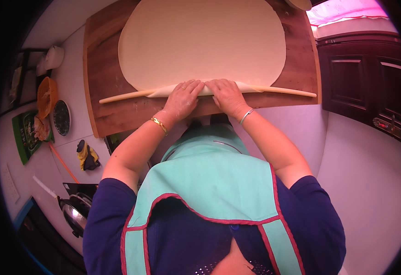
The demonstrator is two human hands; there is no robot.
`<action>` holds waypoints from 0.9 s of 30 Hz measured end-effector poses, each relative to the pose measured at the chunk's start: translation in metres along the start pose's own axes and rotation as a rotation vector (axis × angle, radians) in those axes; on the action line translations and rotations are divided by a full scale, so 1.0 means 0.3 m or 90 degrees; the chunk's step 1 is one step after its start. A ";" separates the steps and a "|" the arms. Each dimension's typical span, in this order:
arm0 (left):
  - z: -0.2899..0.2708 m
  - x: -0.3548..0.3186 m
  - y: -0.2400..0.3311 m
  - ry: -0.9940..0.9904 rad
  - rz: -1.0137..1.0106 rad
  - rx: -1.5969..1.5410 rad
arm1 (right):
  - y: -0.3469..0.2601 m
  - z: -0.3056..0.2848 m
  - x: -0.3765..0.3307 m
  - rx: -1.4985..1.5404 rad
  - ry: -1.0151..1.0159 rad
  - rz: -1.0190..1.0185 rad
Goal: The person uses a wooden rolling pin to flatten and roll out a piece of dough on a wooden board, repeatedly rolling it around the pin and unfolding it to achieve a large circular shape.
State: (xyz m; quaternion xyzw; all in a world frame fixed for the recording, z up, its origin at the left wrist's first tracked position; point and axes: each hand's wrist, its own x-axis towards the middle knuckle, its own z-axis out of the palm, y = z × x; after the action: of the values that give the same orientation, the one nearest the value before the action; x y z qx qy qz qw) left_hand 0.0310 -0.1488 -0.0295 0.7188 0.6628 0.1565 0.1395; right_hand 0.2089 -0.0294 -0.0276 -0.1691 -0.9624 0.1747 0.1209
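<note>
A large thin sheet of pale dough (203, 41) lies spread on the wooden board. Its near edge is wrapped around the middle of a long, slim rolling pin (287, 92), whose bare ends stick out on both sides. Side by side at the centre of the pin, my left hand (183, 98) and my right hand (228, 96) curve over the wrapped dough. The fingers of each hand are together and point away from me, and the inner fingertips nearly meet. Where the palms press, the dough and pin are hidden.
The wooden board (104, 68) ends just in front of my body. On the left floor are an orange basket (47, 94), a dark speckled round dish (62, 118), yellow-and-black gloves (87, 156) and a lidded pan (74, 215). A dark panelled door (347, 78) stands at the right.
</note>
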 end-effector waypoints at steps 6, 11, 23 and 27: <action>0.029 -0.077 0.047 0.050 0.024 -0.066 | -0.078 0.028 -0.056 -0.016 0.011 0.024; 0.050 -0.115 0.046 0.086 0.032 -0.106 | -0.123 0.044 -0.110 -0.025 0.053 0.046; -0.130 -0.326 -0.128 -0.054 -0.056 0.072 | -0.152 0.094 -0.223 -0.091 -0.020 0.055; -0.170 -0.371 -0.166 -0.023 -0.035 0.078 | -0.153 0.078 -0.228 -0.081 -0.034 0.045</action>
State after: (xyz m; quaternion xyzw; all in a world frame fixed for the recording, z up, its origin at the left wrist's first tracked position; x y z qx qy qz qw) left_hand -0.0433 -0.2561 -0.0078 0.7105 0.6878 0.0983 0.1113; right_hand 0.2516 -0.1019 -0.0433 -0.2054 -0.9680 0.1218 0.0776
